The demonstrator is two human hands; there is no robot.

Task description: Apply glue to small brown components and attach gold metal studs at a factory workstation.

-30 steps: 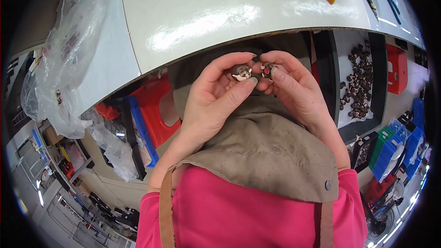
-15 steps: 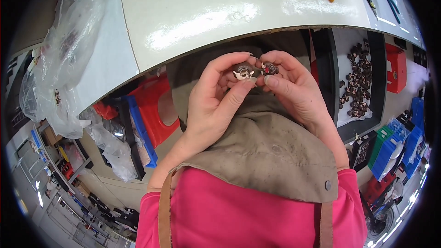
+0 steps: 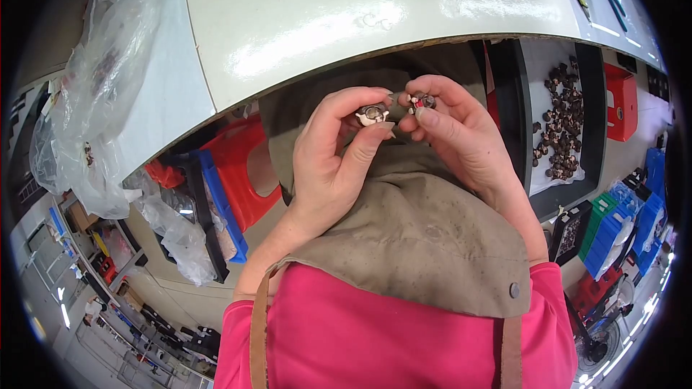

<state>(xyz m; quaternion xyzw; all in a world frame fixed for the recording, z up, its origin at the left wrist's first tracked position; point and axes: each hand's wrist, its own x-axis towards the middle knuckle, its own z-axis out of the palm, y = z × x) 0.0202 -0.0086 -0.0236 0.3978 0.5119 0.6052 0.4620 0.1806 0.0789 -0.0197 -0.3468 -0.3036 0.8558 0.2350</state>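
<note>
Two Held Close, Side by Side

The left hand point(image 3: 331, 151) grips a brown-and-cream figure point(image 3: 373, 114) between thumb and curled fingers, while the right hand point(image 3: 465, 133) pinches a brown figure with a red patch point(image 3: 425, 101) at its fingertips. The pieces sit near each other, apart, above a brown apron point(image 3: 418, 238) and just before the white table point(image 3: 303, 0). At right, a black tray point(image 3: 592, 115) holds similar dark pieces point(image 3: 562, 126).
</note>
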